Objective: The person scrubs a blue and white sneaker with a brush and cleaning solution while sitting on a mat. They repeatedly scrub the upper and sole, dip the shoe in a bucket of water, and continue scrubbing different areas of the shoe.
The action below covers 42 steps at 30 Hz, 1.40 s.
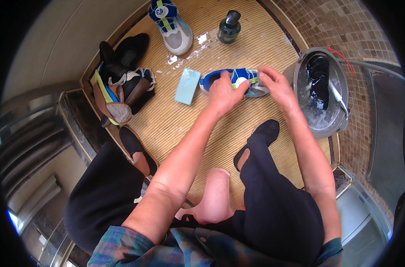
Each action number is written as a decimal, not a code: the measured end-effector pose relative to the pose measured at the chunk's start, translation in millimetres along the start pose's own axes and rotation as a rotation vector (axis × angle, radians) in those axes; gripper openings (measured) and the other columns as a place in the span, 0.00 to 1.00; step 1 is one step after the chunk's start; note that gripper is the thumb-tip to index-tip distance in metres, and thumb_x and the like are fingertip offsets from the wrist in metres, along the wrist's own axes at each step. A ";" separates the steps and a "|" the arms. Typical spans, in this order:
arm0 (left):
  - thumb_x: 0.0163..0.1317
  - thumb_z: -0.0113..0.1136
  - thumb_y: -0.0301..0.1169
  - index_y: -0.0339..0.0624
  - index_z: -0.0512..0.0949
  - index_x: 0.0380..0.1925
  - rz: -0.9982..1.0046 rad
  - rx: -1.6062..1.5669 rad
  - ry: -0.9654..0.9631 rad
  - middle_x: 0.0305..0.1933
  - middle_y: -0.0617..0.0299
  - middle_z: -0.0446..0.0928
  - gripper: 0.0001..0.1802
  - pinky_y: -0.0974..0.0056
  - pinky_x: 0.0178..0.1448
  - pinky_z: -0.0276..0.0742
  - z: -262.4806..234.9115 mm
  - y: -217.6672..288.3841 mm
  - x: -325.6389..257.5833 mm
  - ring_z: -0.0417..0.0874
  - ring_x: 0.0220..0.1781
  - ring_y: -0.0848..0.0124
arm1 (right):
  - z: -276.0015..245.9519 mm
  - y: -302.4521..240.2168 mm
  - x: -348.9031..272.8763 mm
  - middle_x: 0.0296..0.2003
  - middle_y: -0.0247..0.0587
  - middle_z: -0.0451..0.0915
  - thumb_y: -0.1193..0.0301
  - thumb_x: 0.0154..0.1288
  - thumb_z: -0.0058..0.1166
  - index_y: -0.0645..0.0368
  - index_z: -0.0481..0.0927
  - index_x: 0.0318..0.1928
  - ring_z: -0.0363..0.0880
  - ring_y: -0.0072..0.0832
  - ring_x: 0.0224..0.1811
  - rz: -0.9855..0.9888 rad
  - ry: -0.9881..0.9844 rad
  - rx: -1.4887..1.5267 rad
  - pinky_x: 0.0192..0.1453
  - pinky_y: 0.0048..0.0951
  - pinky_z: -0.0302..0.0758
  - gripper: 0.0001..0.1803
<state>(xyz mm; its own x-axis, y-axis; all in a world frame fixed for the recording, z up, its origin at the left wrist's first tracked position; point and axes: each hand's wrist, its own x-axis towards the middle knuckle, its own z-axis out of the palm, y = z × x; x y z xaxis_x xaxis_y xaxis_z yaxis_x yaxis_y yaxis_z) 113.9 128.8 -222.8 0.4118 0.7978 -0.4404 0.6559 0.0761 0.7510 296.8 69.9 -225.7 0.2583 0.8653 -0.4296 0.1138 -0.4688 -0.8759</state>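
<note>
A blue and grey sneaker (240,73) with a white dial and lime-green strips lies crosswise in front of me, its toe to the right. My left hand (226,95) grips it around the middle, thumb by the dial and fingers at the collar opening. At the toe end, my right hand (278,86) holds the sneaker between thumb and fingers. Just left of its heel lies a light-blue rectangular block (187,86). The matching sneaker (177,39) stands farther off, toe toward me, on the ribbed tan mat (167,120).
At right, a grey basin (296,73) holds soapy water, a dark shoe-like thing (319,80) and a white-handled tool (338,95). A dark-green bottle (229,32) stands at the back, near wet foam. Several shoes and insoles (122,89) are heaped at left. My feet flank a pink stool (216,191).
</note>
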 end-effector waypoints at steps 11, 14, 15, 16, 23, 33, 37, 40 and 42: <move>0.50 0.70 0.38 0.29 0.77 0.46 0.020 -0.396 -0.013 0.47 0.45 0.80 0.27 0.61 0.56 0.73 23.1 -39.1 -60.1 0.81 0.50 0.58 | 38.8 39.7 -8.0 0.48 0.52 0.68 0.69 0.61 0.56 0.60 0.73 0.57 0.71 0.41 0.50 -0.150 0.572 -0.324 0.57 0.35 0.69 0.23; 0.52 0.70 0.40 0.30 0.77 0.47 -0.044 -0.545 -0.041 0.46 0.47 0.81 0.28 0.61 0.55 0.74 34.5 -56.6 -66.7 0.81 0.49 0.60 | 39.3 39.7 -2.6 0.40 0.46 0.73 0.69 0.61 0.57 0.63 0.73 0.56 0.74 0.35 0.43 -0.105 0.626 -0.207 0.50 0.33 0.72 0.23; 0.51 0.70 0.42 0.30 0.77 0.47 -0.040 -0.518 0.003 0.46 0.47 0.81 0.29 0.61 0.55 0.74 33.7 -53.2 -69.7 0.81 0.48 0.60 | 35.8 41.5 -1.0 0.38 0.45 0.75 0.68 0.61 0.57 0.63 0.73 0.56 0.75 0.33 0.41 -0.074 0.633 -0.198 0.49 0.33 0.73 0.23; 0.52 0.69 0.43 0.29 0.77 0.47 -0.086 -0.503 0.022 0.46 0.46 0.81 0.29 0.61 0.54 0.74 31.3 -51.1 -74.2 0.81 0.48 0.60 | 33.4 43.4 0.0 0.33 0.42 0.78 0.68 0.61 0.58 0.64 0.74 0.55 0.77 0.30 0.38 -0.041 0.546 -0.055 0.44 0.31 0.74 0.22; 0.61 0.57 0.55 0.27 0.73 0.53 -0.154 -0.550 0.196 0.52 0.42 0.77 0.38 0.60 0.61 0.68 30.4 -50.4 -99.8 0.77 0.56 0.58 | 59.0 59.2 13.6 0.31 0.39 0.77 0.70 0.60 0.58 0.62 0.77 0.51 0.76 0.27 0.32 -0.164 0.448 -0.126 0.39 0.28 0.74 0.19; 0.64 0.50 0.61 0.32 0.73 0.55 -0.389 -1.210 0.114 0.48 0.51 0.80 0.40 0.65 0.58 0.71 20.1 -48.0 -64.6 0.79 0.50 0.65 | 55.6 50.8 16.3 0.30 0.39 0.77 0.69 0.59 0.59 0.60 0.78 0.50 0.76 0.26 0.32 -0.110 0.348 -0.144 0.39 0.28 0.74 0.18; 0.61 0.54 0.62 0.33 0.74 0.50 -0.386 -1.625 -0.034 0.44 0.51 0.81 0.39 0.59 0.47 0.81 7.6 -51.9 -44.3 0.84 0.42 0.61 | 47.2 47.8 29.1 0.29 0.39 0.78 0.67 0.61 0.57 0.61 0.78 0.49 0.76 0.26 0.32 -0.090 0.254 -0.223 0.39 0.28 0.74 0.17; 0.64 0.55 0.54 0.31 0.75 0.48 -0.424 -1.779 -0.168 0.46 0.48 0.81 0.33 0.56 0.49 0.81 0.8 -70.6 -22.1 0.83 0.43 0.57 | 46.6 26.6 51.3 0.30 0.40 0.80 0.66 0.64 0.55 0.62 0.78 0.48 0.77 0.27 0.34 -0.094 0.256 -0.135 0.40 0.28 0.74 0.16; 0.65 0.54 0.42 0.31 0.74 0.48 -0.451 -1.731 -0.099 0.45 0.48 0.81 0.23 0.56 0.51 0.80 2.3 -77.5 -11.8 0.83 0.44 0.57 | 48.7 -10.2 63.1 0.38 0.47 0.82 0.59 0.69 0.52 0.67 0.76 0.51 0.81 0.30 0.41 -0.033 0.193 0.118 0.45 0.27 0.76 0.22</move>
<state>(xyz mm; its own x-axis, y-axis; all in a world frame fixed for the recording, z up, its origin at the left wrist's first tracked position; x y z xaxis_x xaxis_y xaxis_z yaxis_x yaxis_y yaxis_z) 59.7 112.1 -276.9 0.4818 0.5098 -0.7127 -0.5987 0.7854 0.1571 265.2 137.9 -254.5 0.4359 0.8247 -0.3603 0.0149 -0.4069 -0.9134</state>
